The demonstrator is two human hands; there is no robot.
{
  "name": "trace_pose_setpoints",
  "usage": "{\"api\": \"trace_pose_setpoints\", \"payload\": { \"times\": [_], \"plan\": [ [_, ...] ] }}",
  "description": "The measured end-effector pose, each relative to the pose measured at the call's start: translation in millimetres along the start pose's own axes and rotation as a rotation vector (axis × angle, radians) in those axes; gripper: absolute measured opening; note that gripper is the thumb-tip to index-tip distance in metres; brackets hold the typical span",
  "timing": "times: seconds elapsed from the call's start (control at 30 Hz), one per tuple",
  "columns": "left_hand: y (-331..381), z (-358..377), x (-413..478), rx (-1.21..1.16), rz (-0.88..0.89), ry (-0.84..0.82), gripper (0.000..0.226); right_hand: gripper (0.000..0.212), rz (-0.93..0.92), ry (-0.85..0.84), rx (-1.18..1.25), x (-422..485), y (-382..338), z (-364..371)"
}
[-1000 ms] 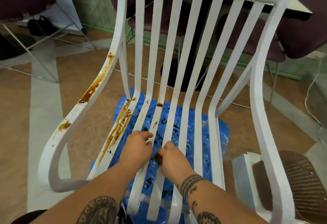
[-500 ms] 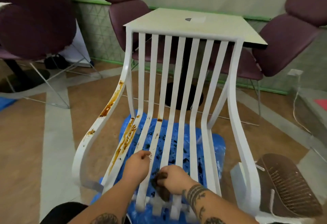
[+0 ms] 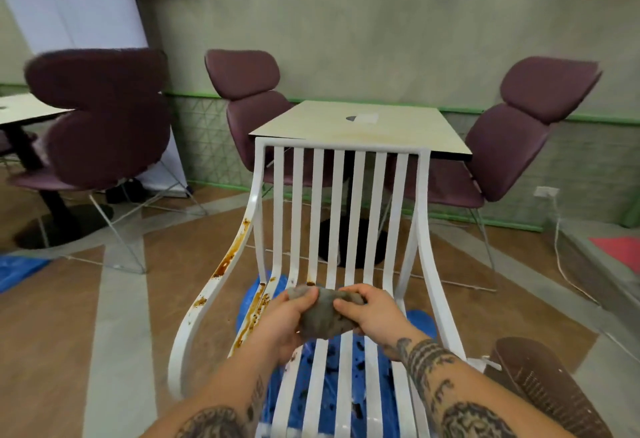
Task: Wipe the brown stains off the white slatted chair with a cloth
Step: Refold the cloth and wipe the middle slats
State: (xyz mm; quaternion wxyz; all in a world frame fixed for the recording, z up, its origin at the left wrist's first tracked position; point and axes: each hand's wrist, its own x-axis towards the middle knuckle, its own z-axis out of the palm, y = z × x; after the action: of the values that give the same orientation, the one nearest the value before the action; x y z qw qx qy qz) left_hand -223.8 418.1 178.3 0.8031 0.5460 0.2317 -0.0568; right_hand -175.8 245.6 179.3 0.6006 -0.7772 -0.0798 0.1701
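Both hands are up above the seat of the white chair, gripping one crumpled grey cloth between them; the left hand has its fingers curled shut around the left end of the cloth, thumb on top; the right hand is pinched closed on the right end, fingers folded over the fabric; the cloth bunches in a lump between the two hands, held clear of the slats, over the middle of the seat near the bend into the backrest. The chair stands in the centre, backrest at the far side, seat running toward the camera; brown stains streak down the left armrest, and more run along the leftmost seat slats just left of the left hand; the slats to the right look clean. A blue sheet lies on the floor under the chair, showing through the gaps. Beyond the backrest sits a pale table, with purple chairs on its left and right; a brown woven basket lies at the near right.
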Motion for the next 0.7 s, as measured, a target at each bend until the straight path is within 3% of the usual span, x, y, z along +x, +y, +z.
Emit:
{"api": "trace_pose_setpoints", "payload": {
  "times": [0.13,0.23,0.43,0.53,0.7],
  "plan": [
    [29,12,-17,0.094,0.11,0.013,0.026,0.014,-0.028,0.024,0.041,-2,-20,-17],
    [44,16,-22,0.125,0.162,0.013,0.039,0.014,-0.042,0.062,0.131,-5,-33,-26],
    [60,17,-35,0.263,0.074,-0.136,0.027,0.019,-0.09,0.166,0.125,-5,-51,-32],
    [63,14,-35,0.218,0.02,-0.209,0.043,0.026,-0.127,0.09,0.1,-9,-64,-32],
    [59,17,-39,0.348,0.063,-0.278,0.039,0.018,-0.206,-0.01,0.073,-13,-83,-27]
  ]
}}
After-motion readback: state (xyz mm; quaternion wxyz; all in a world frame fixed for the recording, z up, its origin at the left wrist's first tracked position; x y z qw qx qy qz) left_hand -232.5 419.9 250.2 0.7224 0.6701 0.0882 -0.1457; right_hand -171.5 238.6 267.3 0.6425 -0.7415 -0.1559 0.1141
